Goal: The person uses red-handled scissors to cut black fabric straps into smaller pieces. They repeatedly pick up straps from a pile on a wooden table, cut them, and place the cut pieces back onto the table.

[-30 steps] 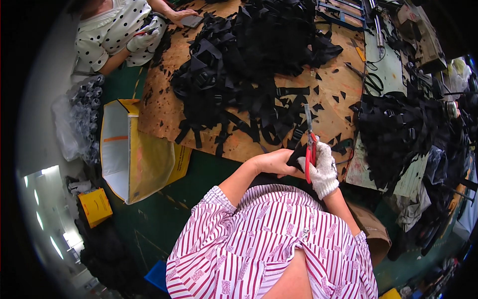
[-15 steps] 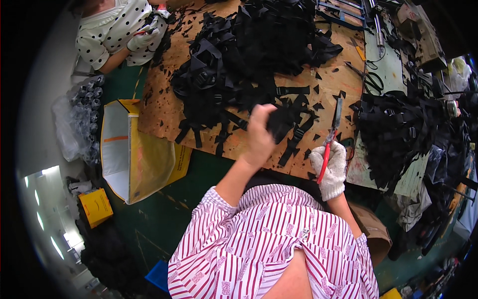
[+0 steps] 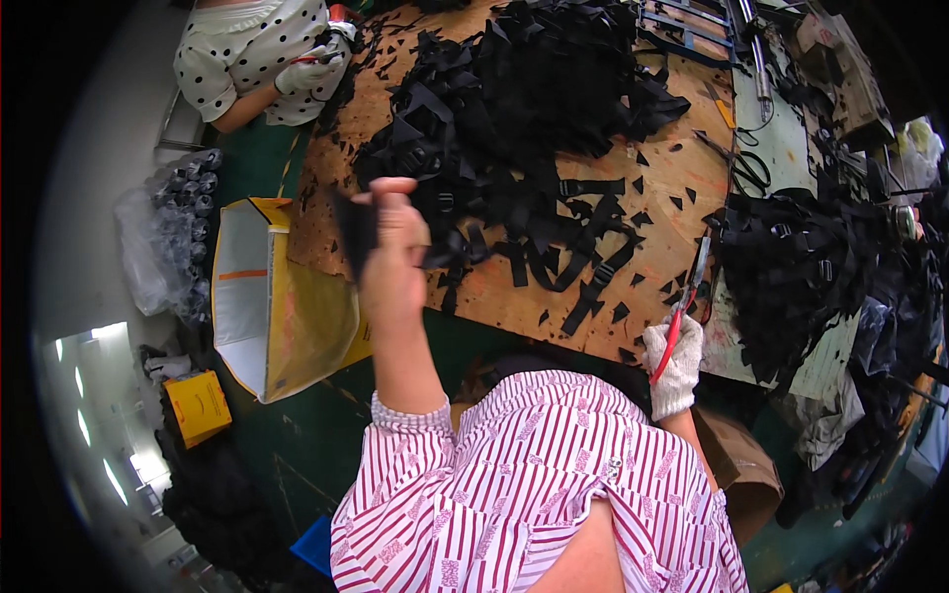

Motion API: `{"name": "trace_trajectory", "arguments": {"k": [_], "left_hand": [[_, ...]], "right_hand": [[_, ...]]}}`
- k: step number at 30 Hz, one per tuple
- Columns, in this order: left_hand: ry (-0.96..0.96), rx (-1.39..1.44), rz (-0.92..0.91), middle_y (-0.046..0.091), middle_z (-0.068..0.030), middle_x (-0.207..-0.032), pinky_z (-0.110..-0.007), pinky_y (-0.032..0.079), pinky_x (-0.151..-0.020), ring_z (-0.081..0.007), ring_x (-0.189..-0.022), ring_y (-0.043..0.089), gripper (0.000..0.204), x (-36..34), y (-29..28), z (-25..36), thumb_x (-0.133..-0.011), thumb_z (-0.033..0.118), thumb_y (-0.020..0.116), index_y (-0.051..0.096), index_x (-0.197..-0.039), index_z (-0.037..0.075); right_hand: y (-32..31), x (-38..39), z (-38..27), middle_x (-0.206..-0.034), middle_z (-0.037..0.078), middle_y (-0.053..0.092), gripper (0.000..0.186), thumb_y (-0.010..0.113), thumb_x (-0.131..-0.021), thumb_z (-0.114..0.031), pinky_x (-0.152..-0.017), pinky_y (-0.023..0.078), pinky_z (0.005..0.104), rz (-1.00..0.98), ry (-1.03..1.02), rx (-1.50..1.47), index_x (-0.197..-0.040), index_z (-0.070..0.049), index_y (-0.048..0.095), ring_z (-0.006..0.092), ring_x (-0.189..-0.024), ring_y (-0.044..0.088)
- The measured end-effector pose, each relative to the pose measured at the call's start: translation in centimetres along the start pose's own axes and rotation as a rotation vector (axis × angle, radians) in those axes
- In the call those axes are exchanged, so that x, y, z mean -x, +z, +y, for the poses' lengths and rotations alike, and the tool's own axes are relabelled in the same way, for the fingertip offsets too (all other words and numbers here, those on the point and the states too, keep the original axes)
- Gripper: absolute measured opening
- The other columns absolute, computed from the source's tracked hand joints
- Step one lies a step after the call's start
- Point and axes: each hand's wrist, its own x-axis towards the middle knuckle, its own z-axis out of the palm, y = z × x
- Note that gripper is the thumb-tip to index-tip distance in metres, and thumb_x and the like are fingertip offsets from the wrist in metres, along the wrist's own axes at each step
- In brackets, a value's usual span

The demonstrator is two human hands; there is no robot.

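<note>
My bare left hand (image 3: pixel 397 242) is raised over the table's near left edge, its fingers closed on a black fabric piece (image 3: pixel 356 235) that is smeared by motion. In a white knitted glove, my right hand (image 3: pixel 674 358) grips red-handled scissors (image 3: pixel 695 285) at the table's near right edge, blades pointing away from me. Between the hands, black webbing straps with buckles (image 3: pixel 600 275) lie on the wooden tabletop (image 3: pixel 539 316). Behind them rises a large heap of black strap pieces (image 3: pixel 554 89).
Left of the table stands an open yellow bag with a white lining (image 3: pixel 242 321). More black straps (image 3: pixel 781 267) pile up at right, near black-handled scissors (image 3: pixel 749 170). A co-worker in a dotted top (image 3: pixel 252 49) works at far left. Small black scraps litter the wood.
My left hand has swung left from the straps to the table's left edge with the black fabric piece. My right hand has shifted slightly right and nearer, still holding the scissors.
</note>
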Motion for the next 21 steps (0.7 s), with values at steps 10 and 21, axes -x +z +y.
{"name": "trace_trajectory", "arguments": {"k": [10,21], "left_hand": [[-0.830,-0.027,0.014,0.058,-0.0019,-0.070,-0.020,0.023,-0.042,-0.0051,-0.043,0.032,0.036,5.5,2.0,-17.1,-0.086,0.033,0.063,0.063,-0.092,-0.003],[-0.823,0.220,0.171,0.064,-0.0060,-0.082,-0.022,0.028,-0.045,-0.0054,-0.045,0.033,0.014,5.2,3.2,-20.3,-0.088,0.019,0.061,0.061,-0.085,0.005]], "right_hand": [[0.9,0.7,-1.1,-0.086,0.004,0.054,0.047,0.070,-0.077,-0.009,-0.065,0.047,0.0224,-0.139,0.015,0.020,-0.112,-0.002,0.040,0.0102,-0.071,0.054],[1.4,1.2,-0.8,-0.078,0.000,0.050,0.042,0.067,-0.077,-0.004,-0.047,0.043,0.0193,-0.120,-0.029,-0.005,-0.110,-0.004,0.041,0.0067,-0.057,0.049]]}}
